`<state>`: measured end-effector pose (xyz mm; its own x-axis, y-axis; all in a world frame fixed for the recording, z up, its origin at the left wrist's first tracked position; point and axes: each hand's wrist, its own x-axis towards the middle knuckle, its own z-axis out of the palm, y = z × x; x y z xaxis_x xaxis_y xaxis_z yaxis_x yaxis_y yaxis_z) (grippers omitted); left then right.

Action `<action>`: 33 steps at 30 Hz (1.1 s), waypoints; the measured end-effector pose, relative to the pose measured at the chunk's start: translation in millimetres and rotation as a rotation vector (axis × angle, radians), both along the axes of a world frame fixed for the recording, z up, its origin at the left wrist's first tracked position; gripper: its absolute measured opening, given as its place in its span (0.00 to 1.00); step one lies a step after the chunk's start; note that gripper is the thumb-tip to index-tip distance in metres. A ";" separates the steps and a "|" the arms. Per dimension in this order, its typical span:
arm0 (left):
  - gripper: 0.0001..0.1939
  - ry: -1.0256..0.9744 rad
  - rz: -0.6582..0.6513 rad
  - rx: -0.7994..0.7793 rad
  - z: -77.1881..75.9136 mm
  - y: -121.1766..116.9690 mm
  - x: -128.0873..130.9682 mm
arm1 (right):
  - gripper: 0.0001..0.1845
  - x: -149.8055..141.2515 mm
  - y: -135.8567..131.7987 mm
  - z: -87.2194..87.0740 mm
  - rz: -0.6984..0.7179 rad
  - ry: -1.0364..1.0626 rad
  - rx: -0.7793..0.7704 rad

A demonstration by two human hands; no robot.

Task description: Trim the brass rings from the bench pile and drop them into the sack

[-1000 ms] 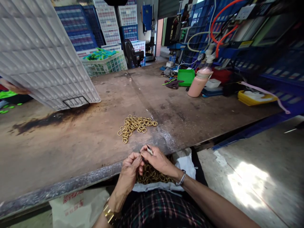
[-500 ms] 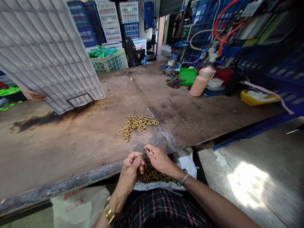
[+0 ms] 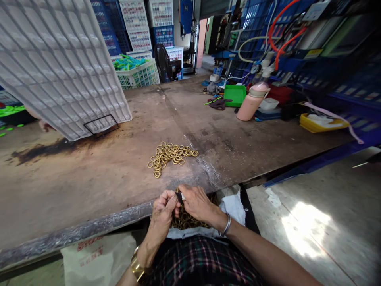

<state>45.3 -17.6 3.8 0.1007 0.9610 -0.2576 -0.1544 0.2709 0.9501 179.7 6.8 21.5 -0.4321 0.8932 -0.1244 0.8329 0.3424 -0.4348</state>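
My left hand (image 3: 163, 208) is closed in a pinch at the table's front edge. Between its fingertips is a brass ring, mostly hidden now. My right hand (image 3: 198, 202) grips a small dark strip-like tool (image 3: 179, 196) with a pale end, held against the left fingertips; its exact kind is too small to tell. Below both hands, many brass rings (image 3: 189, 221) fill a cloth-lined holder on my lap. On the table in front lies a loose pile of similar brass rings (image 3: 171, 153).
A ribbed whitish panel (image 3: 68, 67) stands tilted at left, with another person's hand (image 3: 44, 126) beside it. Toward the back right are a pink bottle (image 3: 251, 104), a green tray (image 3: 235, 95) and a yellow tray (image 3: 312, 125). The wooden table's front edge (image 3: 119, 222) runs before me.
My right hand has shifted slightly left and down, closer to the left fingertips, and the dark tool shows more. The other person's hand at the panel has moved left.
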 end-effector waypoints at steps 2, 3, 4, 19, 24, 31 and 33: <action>0.14 0.014 -0.005 0.018 3.1 -1.7 -0.8 | 0.11 0.9 1.6 0.0 0.007 -0.024 0.008; 0.14 0.015 -0.023 0.026 5.8 -3.3 -1.0 | 0.12 2.3 4.1 -1.4 -0.004 -0.037 0.022; 0.13 0.008 -0.056 0.031 9.0 -5.4 -0.9 | 0.12 4.6 8.0 -3.6 -0.028 -0.057 0.037; 0.12 -0.499 0.024 -0.313 0.0 -3.8 11.4 | 0.13 56.9 122.9 -25.1 -0.455 -0.156 0.172; 0.12 -0.614 0.002 -0.367 2.4 -1.2 9.2 | 0.10 58.7 115.5 -30.5 -0.428 -0.146 0.204; 0.14 -0.380 0.116 -0.209 0.5 10.3 15.8 | 0.07 39.2 66.2 -28.3 -0.295 0.390 0.122; 0.18 -0.287 0.155 -0.166 0.2 13.9 17.7 | 0.06 27.1 48.9 -23.5 -0.271 0.556 0.004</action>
